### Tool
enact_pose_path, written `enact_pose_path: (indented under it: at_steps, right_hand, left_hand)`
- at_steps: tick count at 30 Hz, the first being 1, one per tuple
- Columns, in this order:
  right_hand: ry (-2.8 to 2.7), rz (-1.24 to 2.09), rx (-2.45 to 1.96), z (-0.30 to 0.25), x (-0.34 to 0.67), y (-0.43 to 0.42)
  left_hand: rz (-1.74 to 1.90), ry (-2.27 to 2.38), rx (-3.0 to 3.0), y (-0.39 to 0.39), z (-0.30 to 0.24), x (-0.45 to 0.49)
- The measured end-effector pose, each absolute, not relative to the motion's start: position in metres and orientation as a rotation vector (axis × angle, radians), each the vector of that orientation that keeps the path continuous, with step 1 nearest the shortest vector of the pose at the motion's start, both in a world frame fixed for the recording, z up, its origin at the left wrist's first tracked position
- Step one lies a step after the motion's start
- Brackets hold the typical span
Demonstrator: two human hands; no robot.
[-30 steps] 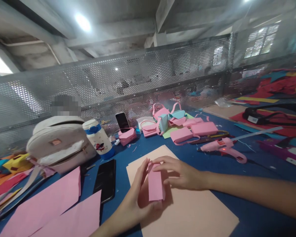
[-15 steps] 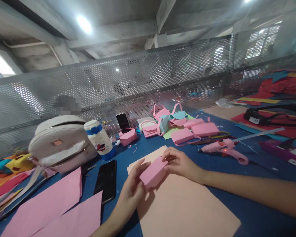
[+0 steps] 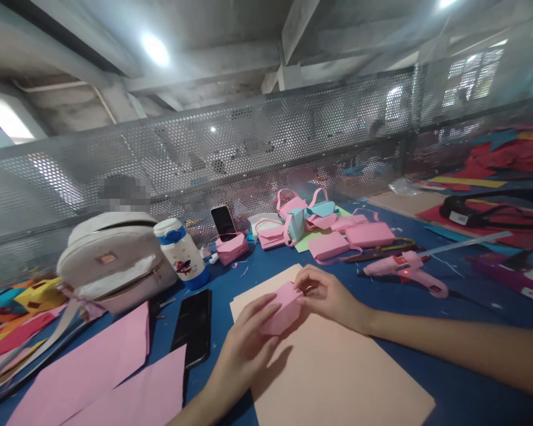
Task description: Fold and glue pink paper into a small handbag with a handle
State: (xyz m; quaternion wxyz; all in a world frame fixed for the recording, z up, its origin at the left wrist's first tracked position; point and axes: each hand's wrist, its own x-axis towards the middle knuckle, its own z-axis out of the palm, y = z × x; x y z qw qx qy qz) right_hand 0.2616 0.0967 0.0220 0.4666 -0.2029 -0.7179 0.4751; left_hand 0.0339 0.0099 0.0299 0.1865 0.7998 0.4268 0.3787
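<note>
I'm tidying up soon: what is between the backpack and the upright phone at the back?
The white and blue bottle stands between the backpack and the upright phone, in the head view.

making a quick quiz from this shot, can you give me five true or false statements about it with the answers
1. The left hand and right hand both hold a small pink box. True.
2. The pink glue gun is in the right hand. False: it lies on the blue table.
3. A bottle stands beside the backpack. True.
4. The sheet beneath the hands is green. False: it is pale peach.
5. A red light glows on the glue gun. True.
</note>
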Motion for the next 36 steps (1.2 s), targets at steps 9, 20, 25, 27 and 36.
enact_pose_path:
  at_steps: [9,20,25,27,36]
  right_hand:
    - [-1.892,0.926,-0.381,0.029,0.267,0.096]
    - [-1.838,1.274,-0.672,0.037,0.263,0.091]
    - [-2.042,1.229,-0.787,0.024,0.26,0.092]
    - [-2.146,1.12,-0.783,0.022,0.26,0.092]
    - [-2.414,0.835,-0.642,0.021,0.258,0.094]
  left_hand:
    - [1.057,1.154,2.206,0.012,0.033,0.038]
    - [1.068,1.257,1.553,0.005,0.046,0.05]
    - [0.91,1.404,1.6,0.012,0.037,0.048]
    - [0.848,1.481,1.681,0.012,0.035,0.046]
    - [0.662,1.503,1.993,0.026,0.037,0.04]
